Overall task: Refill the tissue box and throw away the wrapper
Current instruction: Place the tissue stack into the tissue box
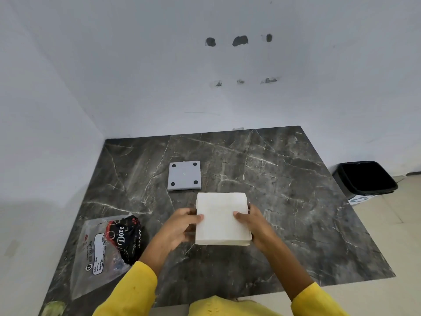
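Holding a white tissue stack point(222, 218) above the dark marble table point(296, 190), I have both hands closed on its sides: my left hand point(180, 226) grips the left edge, thumb laid on top, and my right hand point(252, 224) clamps the right edge the same way. Left of the stack and nearer to me, the emptied clear wrapper point(102, 252) lies crumpled on the table, so the unwrapping looks finished. Well to the right of the stack, off the table on the floor, stands the black-lined bin point(366, 179), where that wrapper has yet to go. Just beyond the stack sits a grey square piece point(184, 176) with four dark feet showing, which I judge to be the box's base turned over. The box body I cannot see; it may be hidden beneath the stack. Loading, closing and binning remain.
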